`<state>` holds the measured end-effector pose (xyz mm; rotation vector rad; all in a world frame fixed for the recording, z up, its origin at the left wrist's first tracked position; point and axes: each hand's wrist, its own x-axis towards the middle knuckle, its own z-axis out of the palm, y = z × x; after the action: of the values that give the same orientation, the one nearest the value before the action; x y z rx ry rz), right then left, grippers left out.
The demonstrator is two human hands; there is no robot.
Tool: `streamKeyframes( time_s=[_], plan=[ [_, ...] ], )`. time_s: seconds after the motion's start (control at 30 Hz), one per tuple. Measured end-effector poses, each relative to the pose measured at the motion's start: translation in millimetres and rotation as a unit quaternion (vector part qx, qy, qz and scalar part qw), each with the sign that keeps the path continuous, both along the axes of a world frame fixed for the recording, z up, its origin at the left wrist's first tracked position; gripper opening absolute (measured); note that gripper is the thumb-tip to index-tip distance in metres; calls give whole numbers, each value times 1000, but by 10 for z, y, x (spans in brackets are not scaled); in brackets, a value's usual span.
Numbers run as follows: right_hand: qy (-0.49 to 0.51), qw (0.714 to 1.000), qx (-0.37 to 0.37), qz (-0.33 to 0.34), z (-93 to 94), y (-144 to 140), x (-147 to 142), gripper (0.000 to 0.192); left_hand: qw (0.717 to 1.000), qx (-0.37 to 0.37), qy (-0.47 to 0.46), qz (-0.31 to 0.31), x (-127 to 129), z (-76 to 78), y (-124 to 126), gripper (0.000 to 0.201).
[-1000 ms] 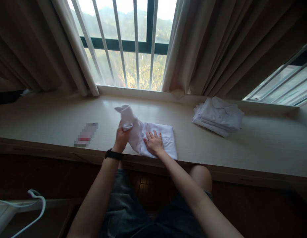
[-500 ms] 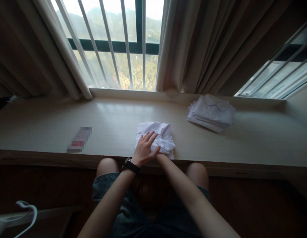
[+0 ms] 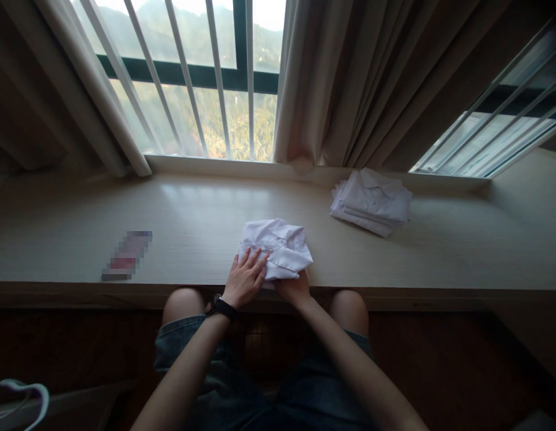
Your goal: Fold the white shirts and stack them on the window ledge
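Along the window side of the room runs one pale wooden ledge [image 3: 80,215], backed by two barred windows [image 3: 201,78] with beige curtains [image 3: 350,84] hanging between and beside them. On the ledge at the right, near the far curtain, sits one stack of folded white shirts [image 3: 372,200]; how many are in it cannot be told. At the ledge's near edge, in the middle, lies one folded white shirt [image 3: 278,248], well apart from the stack. The left hand [image 3: 245,280], a black watch [image 3: 224,307] on its wrist, lies flat on the shirt's near left corner with fingers spread. The right hand [image 3: 293,290] grips the shirt's near edge, fingers hidden beneath the cloth. One small blurred object [image 3: 126,255] lies to the left.
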<state>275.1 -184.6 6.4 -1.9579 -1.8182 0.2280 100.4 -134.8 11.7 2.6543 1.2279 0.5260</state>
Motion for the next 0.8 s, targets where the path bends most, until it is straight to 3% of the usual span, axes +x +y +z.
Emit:
streamKeyframes(
  time_s=[0.1, 0.17, 0.23, 0.3, 0.37, 0.43, 0.53, 0.67, 0.8],
  plan=[
    [141, 990, 9, 12, 0, -240, 68, 54, 1000, -4, -3, -7, -24, 9, 1, 46],
    [338, 941, 15, -3, 26, -374, 59, 57, 1000, -13, -13, -24, -54, -5, 21, 44],
    [546, 837, 22, -30, 69, -453, 30, 58, 998, -23, -45, -29, -85, -39, 81, 44],
    [694, 716, 20, -71, 110, -458, 6, 54, 993, -34, -109, 16, -109, -84, 198, 43],
    [755, 642, 8, -131, 122, -399, 2, 51, 978, -59, -183, 82, -111, -118, 377, 44],
    [754, 628, 7, -193, 92, -312, 17, 51, 964, -88, -227, 107, -80, -114, 606, 45],
    [720, 647, 7, -251, 1, -209, 51, 44, 968, -106, -217, 67, 42, -14, 1000, 49],
    [715, 649, -22, -261, -95, -188, 74, 39, 976, -179, -112, 60, 276, 215, 1498, 62],
    [719, 645, -39, -255, -133, -251, 121, 44, 966, -253, -34, 40, 400, 349, 1835, 44]
  ],
)
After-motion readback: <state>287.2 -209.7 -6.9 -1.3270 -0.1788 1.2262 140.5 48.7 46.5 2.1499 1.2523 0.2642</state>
